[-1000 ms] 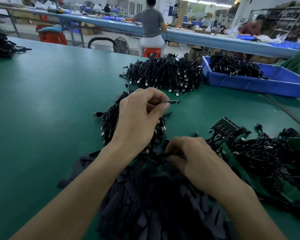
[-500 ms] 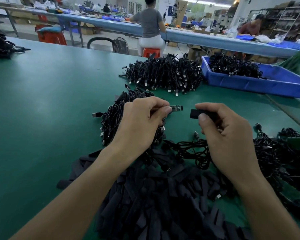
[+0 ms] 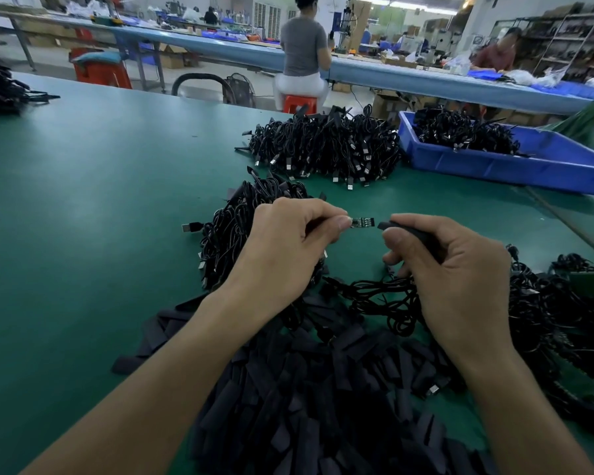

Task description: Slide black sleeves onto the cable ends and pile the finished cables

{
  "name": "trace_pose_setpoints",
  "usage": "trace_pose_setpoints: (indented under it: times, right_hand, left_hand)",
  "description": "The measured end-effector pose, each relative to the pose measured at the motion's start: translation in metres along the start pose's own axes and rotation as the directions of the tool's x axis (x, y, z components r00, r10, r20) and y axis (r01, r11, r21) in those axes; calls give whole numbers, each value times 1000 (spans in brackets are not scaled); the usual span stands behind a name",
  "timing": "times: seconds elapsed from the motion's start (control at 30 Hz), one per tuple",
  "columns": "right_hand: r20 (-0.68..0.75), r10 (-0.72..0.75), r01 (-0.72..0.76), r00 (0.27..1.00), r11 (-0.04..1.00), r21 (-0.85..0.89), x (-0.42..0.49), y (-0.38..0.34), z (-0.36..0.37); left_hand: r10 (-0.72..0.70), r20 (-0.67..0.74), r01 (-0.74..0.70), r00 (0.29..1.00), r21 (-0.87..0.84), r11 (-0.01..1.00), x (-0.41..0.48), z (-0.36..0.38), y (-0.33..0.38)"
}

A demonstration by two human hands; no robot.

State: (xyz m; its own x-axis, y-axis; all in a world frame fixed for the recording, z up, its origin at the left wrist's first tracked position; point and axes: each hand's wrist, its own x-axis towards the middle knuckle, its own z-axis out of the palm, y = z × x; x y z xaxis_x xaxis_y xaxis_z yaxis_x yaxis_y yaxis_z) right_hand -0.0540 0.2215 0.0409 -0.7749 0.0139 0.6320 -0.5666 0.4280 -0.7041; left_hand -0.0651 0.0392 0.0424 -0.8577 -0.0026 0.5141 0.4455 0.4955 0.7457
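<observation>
My left hand (image 3: 288, 248) pinches a cable end, a small circuit board (image 3: 362, 222) that sticks out to the right of my thumb. My right hand (image 3: 450, 269) grips a black sleeve (image 3: 396, 227) whose open mouth faces the board, a small gap apart. The cable (image 3: 374, 296) loops down on the table between my hands. A heap of loose black sleeves (image 3: 306, 399) lies in front of me. A pile of black cables (image 3: 234, 228) sits behind my left hand.
A larger pile of cables (image 3: 326, 145) lies farther back on the green table (image 3: 83, 200). A blue bin (image 3: 494, 166) with cables stands at the back right. More cables and green boards (image 3: 570, 303) crowd the right side. People work at benches behind.
My right hand rose from the sleeve heap with a black sleeve and brought it level with the board. The gap between sleeve and board has narrowed.
</observation>
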Motion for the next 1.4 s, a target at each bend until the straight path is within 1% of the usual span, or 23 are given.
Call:
trace_pose_setpoints:
  times: [0.27,0.47,0.63,0.77,0.97,1.1,1.3,1.4]
  right_hand:
    - [-18,8,-8,1000,1000,19,-2,1,2]
    - [-50,0,0,999,1000,0,-3,-2,5]
    - [-48,9,-10,999,1000,-24,-2,0,7]
    - [-63,35,-35,997,999,9,-3,3,7]
    - [30,129,-132,991,979,153,0,6,3]
    - [62,163,-172,985,967,190,1,7,0]
    - [149,142,-172,978,962,210,2,8,-2]
    - [174,131,-169,976,960,224,3,10,-5]
  left_hand:
    - [-11,18,11,1000,-6,1000,0,0,0]
    - [-12,36,13,999,-31,999,-1,1,-1]
    - [-21,42,24,999,-52,998,0,1,-2]
    - [-25,62,29,998,-55,998,-1,2,-2]
    - [-39,83,48,996,-110,993,0,0,-3]
    - [-24,99,36,995,-119,992,-1,1,-3]
    - [-32,106,45,994,-123,991,0,1,-6]
    - [-19,131,38,991,-148,988,0,0,-6]
